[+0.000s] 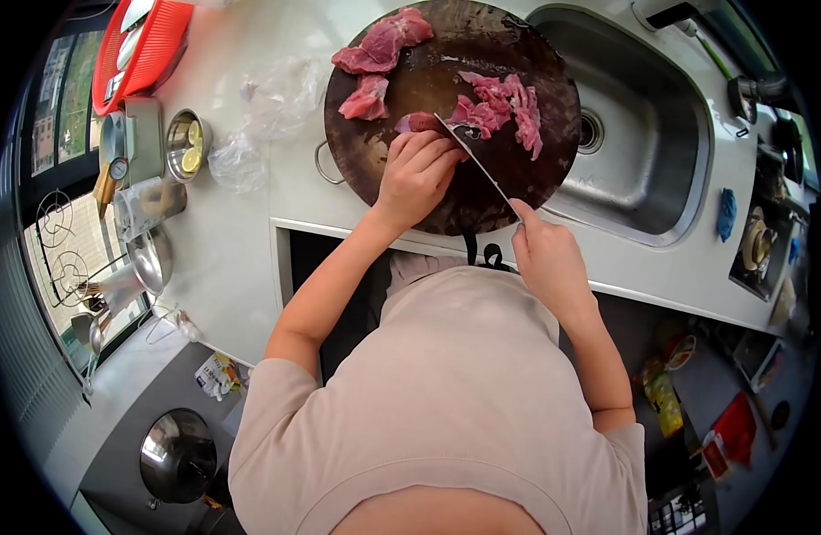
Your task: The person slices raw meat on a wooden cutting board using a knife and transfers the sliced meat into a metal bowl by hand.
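On a round dark cutting board (366, 165), my left hand (419, 174) presses down a piece of raw meat (416, 121), its fingers bent and partly hiding it. My right hand (548, 254) grips the handle of a knife (483, 165), whose blade slants across the board and stands right beside my left fingertips. Past the blade lies a pile of cut meat slices (495, 102). Larger uncut chunks of meat (383, 43) rest at the board's far left, with a smaller chunk (366, 96) below them.
A steel sink (642, 178) adjoins the board on the right. To the left lie a crumpled plastic bag (241, 160) and a metal bowl with lemon slices (180, 160). A red basket (165, 40) stands at the far left. A blue cloth-like item (727, 214) lies right of the sink.
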Action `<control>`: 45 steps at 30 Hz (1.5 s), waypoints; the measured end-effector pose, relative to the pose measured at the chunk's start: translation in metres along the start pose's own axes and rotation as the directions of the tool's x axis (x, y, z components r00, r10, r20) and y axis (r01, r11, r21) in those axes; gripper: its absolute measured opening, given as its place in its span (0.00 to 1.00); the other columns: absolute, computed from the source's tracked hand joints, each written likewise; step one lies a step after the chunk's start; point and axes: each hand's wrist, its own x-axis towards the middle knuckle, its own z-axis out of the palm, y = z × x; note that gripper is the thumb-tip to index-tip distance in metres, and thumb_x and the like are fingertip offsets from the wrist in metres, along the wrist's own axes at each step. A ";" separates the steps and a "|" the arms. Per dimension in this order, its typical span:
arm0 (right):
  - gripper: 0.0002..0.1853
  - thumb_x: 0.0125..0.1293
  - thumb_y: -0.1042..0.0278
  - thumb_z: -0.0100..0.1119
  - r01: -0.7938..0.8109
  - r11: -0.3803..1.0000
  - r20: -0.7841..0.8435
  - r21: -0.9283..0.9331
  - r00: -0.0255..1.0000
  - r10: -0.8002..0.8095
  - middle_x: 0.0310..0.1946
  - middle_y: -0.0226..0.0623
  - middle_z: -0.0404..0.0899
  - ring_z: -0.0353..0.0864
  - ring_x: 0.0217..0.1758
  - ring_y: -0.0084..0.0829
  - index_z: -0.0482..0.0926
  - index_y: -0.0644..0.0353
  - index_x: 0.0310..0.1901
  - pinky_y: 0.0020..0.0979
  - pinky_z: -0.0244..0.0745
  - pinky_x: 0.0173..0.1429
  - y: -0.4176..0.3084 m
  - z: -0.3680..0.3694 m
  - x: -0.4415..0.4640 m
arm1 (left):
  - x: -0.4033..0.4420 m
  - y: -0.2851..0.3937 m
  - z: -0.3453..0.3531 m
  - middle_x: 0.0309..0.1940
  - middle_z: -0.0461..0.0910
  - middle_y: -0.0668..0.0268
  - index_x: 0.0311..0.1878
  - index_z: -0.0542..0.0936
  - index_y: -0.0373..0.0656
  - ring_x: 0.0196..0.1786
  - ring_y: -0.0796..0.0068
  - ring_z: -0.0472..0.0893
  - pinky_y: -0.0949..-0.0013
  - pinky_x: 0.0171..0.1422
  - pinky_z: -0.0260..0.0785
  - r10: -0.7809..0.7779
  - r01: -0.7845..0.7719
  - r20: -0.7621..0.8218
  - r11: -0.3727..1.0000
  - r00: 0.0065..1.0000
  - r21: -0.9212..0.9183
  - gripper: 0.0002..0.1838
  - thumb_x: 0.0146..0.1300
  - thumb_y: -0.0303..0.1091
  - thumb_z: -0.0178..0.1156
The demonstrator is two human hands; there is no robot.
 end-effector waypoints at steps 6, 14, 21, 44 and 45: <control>0.20 0.66 0.71 0.55 0.006 0.994 0.022 -0.111 1.000 -0.004 0.28 0.52 0.83 0.85 0.32 0.53 0.75 0.67 0.58 0.51 0.79 0.40 -0.007 -0.014 0.014 | -0.001 -0.003 0.001 0.43 0.82 0.69 0.42 0.84 0.45 0.53 0.67 0.79 0.60 0.62 0.64 -0.029 0.032 0.053 0.999 0.998 -0.041 0.12 0.52 0.24 0.66; 0.16 0.67 0.69 0.56 0.049 0.989 -0.016 -0.142 0.999 -0.052 0.30 0.53 0.84 0.86 0.37 0.56 0.75 0.64 0.54 0.52 0.82 0.43 -0.037 -0.001 0.067 | -0.001 -0.004 -0.002 0.43 0.83 0.68 0.40 0.84 0.44 0.53 0.66 0.80 0.60 0.60 0.65 -0.050 0.056 0.069 0.995 0.996 -0.088 0.11 0.52 0.23 0.67; 0.19 0.68 0.71 0.52 -0.056 0.992 -0.067 0.112 0.996 0.063 0.29 0.58 0.81 0.82 0.34 0.57 0.75 0.68 0.59 0.49 0.75 0.41 0.010 -0.023 0.031 | -0.001 -0.004 -0.001 0.43 0.84 0.70 0.41 0.85 0.46 0.52 0.69 0.80 0.63 0.59 0.66 -0.045 0.049 0.044 0.994 0.998 -0.098 0.11 0.54 0.22 0.67; 0.14 0.68 0.71 0.52 -0.010 0.974 -0.075 0.228 0.997 0.027 0.29 0.63 0.81 0.84 0.38 0.63 0.74 0.75 0.49 0.54 0.80 0.43 -0.058 0.023 0.078 | 0.011 -0.021 0.002 0.48 0.80 0.62 0.41 0.82 0.40 0.56 0.56 0.76 0.58 0.61 0.69 -0.162 0.158 -0.090 0.986 0.983 -0.051 0.14 0.49 0.19 0.66; 0.13 0.68 0.71 0.52 0.020 0.979 -0.103 0.205 0.995 0.002 0.30 0.63 0.82 0.84 0.38 0.64 0.74 0.74 0.47 0.54 0.80 0.43 -0.060 0.022 0.087 | 0.010 -0.021 0.002 0.48 0.80 0.62 0.41 0.82 0.39 0.55 0.56 0.77 0.58 0.61 0.69 -0.154 0.150 -0.094 0.987 0.984 -0.049 0.13 0.49 0.19 0.66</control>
